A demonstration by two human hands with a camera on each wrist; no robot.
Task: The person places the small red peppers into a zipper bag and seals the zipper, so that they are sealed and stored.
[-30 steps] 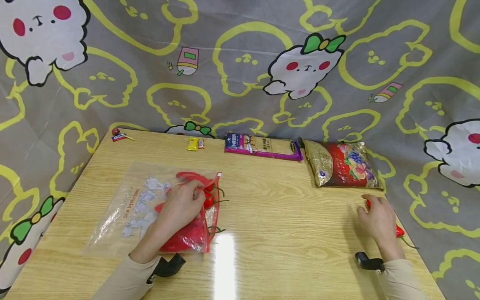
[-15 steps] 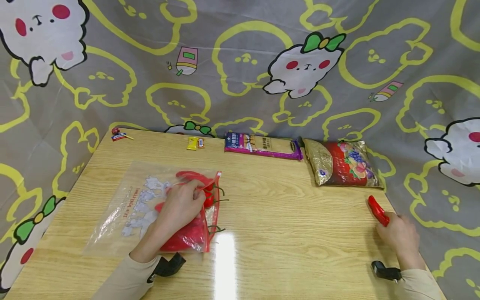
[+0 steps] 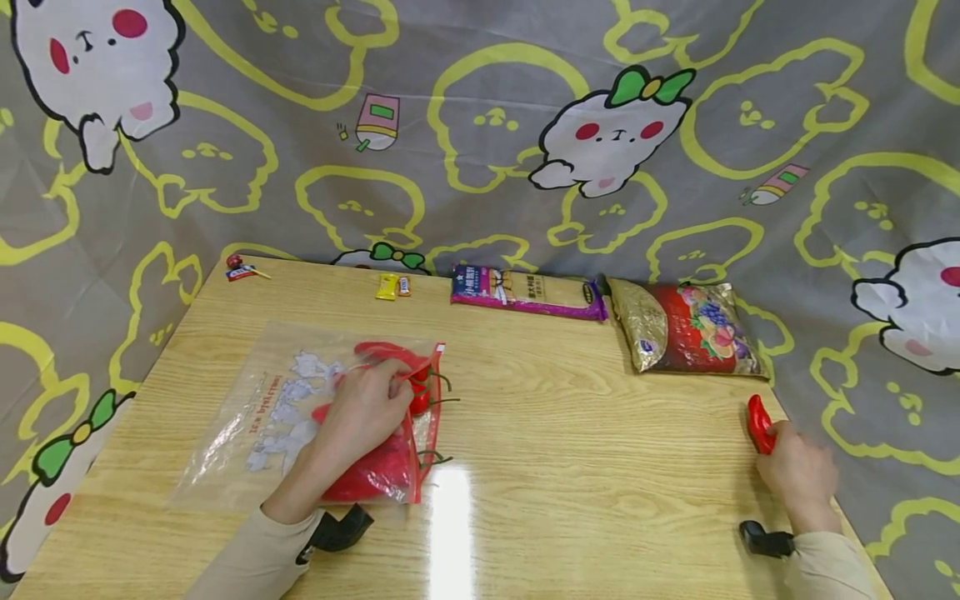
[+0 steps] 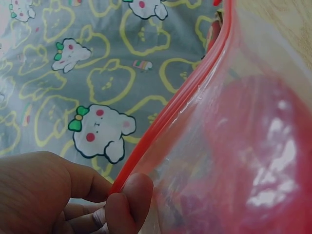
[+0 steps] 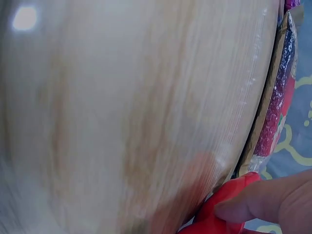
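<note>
A clear zip bag (image 3: 238, 392) with a red edge and printed animals lies on the left of the table. Through its plastic show several red chili peppers (image 3: 367, 479), their green stems poking out at the mouth. My left hand (image 3: 363, 408) pinches the bag's upper rim; in the left wrist view, thumb and finger meet on the red zip strip (image 4: 151, 134). At the table's right edge, my right hand (image 3: 798, 479) grips another red chili pepper (image 3: 759, 423), its tip pointing away from me. The right wrist view shows the thumb pressed on this pepper (image 5: 214, 209).
A gold and red printed bag (image 3: 690, 329) lies at the back right, next to a long purple packet (image 3: 528, 293). Two small wrapped candies (image 3: 392, 287) and a lollipop (image 3: 235, 261) with a blue-red wrapper are along the back edge. A patterned cloth (image 3: 487, 167) encloses the table.
My right hand has slid from over the pepper toward the table's right edge, then slightly back left, now gripping it with the tip exposed. The left hand stays on the bag.
</note>
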